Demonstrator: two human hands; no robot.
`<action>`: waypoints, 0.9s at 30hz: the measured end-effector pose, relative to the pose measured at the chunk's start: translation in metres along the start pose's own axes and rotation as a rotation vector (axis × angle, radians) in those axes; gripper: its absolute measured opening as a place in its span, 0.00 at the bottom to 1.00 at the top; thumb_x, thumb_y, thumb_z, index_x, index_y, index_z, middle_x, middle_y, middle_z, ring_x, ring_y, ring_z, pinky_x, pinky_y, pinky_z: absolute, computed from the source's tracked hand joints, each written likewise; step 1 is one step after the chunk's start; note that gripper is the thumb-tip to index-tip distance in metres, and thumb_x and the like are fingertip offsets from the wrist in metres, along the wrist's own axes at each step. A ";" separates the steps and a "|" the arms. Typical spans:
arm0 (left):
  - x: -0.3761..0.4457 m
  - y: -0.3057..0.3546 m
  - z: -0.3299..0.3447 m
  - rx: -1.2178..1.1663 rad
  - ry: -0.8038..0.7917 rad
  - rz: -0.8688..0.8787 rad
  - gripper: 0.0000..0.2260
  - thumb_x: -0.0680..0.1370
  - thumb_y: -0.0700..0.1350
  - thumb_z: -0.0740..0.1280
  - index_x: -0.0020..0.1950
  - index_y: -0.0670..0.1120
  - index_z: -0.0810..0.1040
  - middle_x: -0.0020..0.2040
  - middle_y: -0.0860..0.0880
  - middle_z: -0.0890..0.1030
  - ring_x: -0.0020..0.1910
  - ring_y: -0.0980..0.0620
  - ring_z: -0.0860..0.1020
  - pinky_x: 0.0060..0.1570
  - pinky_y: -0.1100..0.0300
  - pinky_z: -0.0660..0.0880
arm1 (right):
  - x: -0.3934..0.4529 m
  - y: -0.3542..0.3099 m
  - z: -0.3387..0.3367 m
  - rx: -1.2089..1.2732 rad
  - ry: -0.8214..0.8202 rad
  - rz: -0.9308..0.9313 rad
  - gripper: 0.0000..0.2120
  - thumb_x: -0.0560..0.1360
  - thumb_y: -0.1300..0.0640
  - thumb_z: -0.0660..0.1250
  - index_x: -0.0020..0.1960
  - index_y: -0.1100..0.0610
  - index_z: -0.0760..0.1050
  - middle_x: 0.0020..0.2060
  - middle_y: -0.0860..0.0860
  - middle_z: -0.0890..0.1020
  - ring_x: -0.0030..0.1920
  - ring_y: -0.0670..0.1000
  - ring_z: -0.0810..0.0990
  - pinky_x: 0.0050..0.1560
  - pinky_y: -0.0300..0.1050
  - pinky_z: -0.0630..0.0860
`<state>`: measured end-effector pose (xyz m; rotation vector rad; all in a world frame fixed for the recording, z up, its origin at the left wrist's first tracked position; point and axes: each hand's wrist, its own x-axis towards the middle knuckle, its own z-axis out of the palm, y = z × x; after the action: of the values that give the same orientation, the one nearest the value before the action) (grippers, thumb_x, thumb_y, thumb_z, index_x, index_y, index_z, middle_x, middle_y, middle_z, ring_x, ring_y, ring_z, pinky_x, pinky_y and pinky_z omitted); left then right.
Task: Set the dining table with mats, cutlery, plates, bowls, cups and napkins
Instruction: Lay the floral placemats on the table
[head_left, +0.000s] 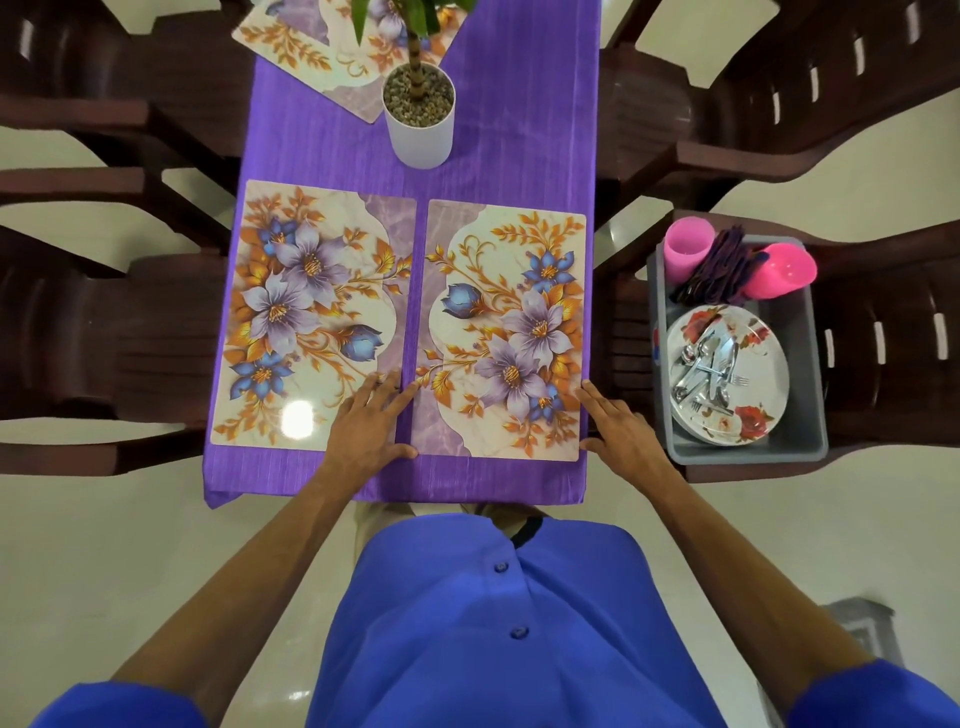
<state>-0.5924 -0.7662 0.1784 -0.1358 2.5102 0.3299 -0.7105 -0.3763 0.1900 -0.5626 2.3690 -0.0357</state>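
Left hand (366, 423) lies flat, fingers straight, across both mats' inner edges. Right hand (618, 423), grip open too, seemingly touches the right mat (506, 332) at its outer corner.

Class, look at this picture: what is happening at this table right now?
A person is setting a table covered by a purple cloth. Both hands lie flat on the right floral mat: the left hand at its inner edge, the right hand at its outer edge. A second mat lies beside it. Plates with cutlery, pink cups and napkins wait in a grey tub on a chair.
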 end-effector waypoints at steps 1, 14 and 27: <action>0.000 0.000 0.000 0.001 -0.004 0.000 0.49 0.73 0.72 0.68 0.85 0.59 0.46 0.86 0.50 0.47 0.85 0.41 0.46 0.79 0.38 0.55 | 0.004 0.001 -0.003 0.003 -0.002 0.002 0.46 0.77 0.49 0.74 0.84 0.49 0.48 0.83 0.48 0.54 0.73 0.57 0.69 0.65 0.62 0.74; 0.002 0.006 -0.001 -0.009 -0.019 -0.050 0.49 0.73 0.68 0.73 0.85 0.58 0.48 0.86 0.50 0.49 0.85 0.41 0.48 0.78 0.38 0.58 | 0.102 0.011 -0.080 0.029 0.084 -0.048 0.33 0.82 0.48 0.66 0.82 0.50 0.54 0.82 0.51 0.59 0.67 0.65 0.74 0.58 0.70 0.76; 0.007 0.002 0.011 -0.051 0.006 -0.059 0.50 0.72 0.66 0.75 0.85 0.60 0.48 0.86 0.51 0.48 0.85 0.42 0.47 0.78 0.37 0.57 | 0.185 0.009 -0.132 0.196 0.147 0.071 0.32 0.81 0.41 0.61 0.79 0.54 0.58 0.76 0.56 0.69 0.68 0.64 0.75 0.61 0.69 0.77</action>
<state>-0.5920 -0.7612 0.1661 -0.2306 2.4994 0.3696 -0.9214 -0.4595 0.1729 -0.3928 2.4898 -0.2834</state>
